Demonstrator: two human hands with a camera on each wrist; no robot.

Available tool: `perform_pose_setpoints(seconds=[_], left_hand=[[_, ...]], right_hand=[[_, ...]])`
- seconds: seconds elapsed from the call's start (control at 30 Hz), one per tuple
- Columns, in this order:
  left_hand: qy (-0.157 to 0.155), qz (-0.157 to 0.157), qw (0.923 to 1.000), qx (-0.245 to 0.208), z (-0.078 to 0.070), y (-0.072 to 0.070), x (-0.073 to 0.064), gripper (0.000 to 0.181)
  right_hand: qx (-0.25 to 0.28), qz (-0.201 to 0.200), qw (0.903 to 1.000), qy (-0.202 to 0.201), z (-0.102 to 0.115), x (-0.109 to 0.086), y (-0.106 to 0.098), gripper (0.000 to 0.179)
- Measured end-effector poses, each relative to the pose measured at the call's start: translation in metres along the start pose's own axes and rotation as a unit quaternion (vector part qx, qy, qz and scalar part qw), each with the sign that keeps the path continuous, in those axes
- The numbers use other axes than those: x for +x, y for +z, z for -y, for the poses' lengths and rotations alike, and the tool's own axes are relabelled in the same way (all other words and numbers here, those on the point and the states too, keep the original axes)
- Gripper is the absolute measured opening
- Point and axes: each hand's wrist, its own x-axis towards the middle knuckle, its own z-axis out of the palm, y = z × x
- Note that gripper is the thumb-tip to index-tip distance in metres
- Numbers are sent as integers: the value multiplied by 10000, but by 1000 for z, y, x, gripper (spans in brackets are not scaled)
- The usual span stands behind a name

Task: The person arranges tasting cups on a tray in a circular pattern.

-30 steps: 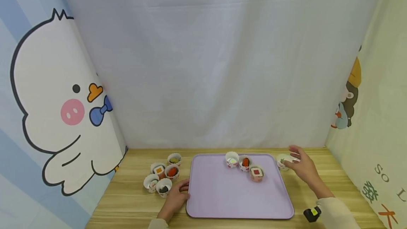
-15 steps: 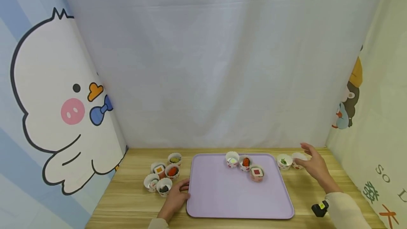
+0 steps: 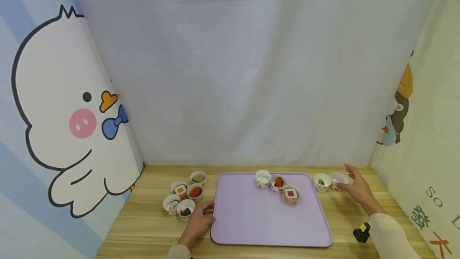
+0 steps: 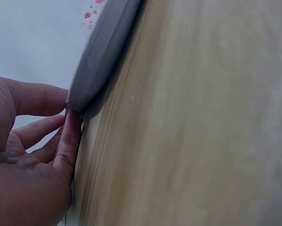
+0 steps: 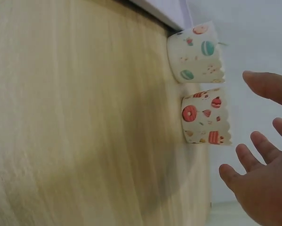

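Note:
At the left edge of the lilac tray (image 3: 244,227), my left hand (image 3: 198,221) holds the rim. In the left wrist view, thumb and fingers come together on the grey tray edge (image 4: 100,61). My right hand (image 3: 359,191) is spread beside a white paper baking cup (image 3: 338,180), its thumb overlapping the cup in the head view. The right wrist view shows that cup (image 5: 206,117) standing apart from the fingertips (image 5: 244,153). Close by, between it and the tray, is another paper cup (image 3: 322,183) with green bits inside.
On the tray's far side stand three cups, one with a white-topped piece (image 3: 291,194), one with an orange-red piece (image 3: 278,183), one pale inside (image 3: 263,179). Several filled cups (image 3: 185,209) cluster left of the tray. A curtain (image 3: 237,91) closes off the back.
My right hand has moved right, away from the cup by the tray, leaving a second cup visible beside it. My left hand stays at the tray edge.

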Motion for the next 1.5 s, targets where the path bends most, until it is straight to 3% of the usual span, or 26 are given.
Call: perform_pose_setpoints(seconds=[0.27,0.63,0.83,1.1,1.33,1.5], left_hand=[[39,-46,9999,99,5,1,2,61],[-15,7,10000,8,-1,0,-2,62],[-23,7,9999,145,2,1,0,62],[-39,-6,9998,198,1,1,0,62],[421,21,9991,94,1,-2,-1,60],[107,-18,9999,22,-1,-1,0,63]], right_hand=[[243,199,9993,199,-20,8,5,103],[183,109,9997,156,-31,11,12,93],[-129,-152,9998,-16,-34,8,18,83],[-385,-492,9977,254,-36,9,22,75],[-434,-740,9959,296,-34,10,21,69],[-300,-788,9961,272,-26,5,18,70]])
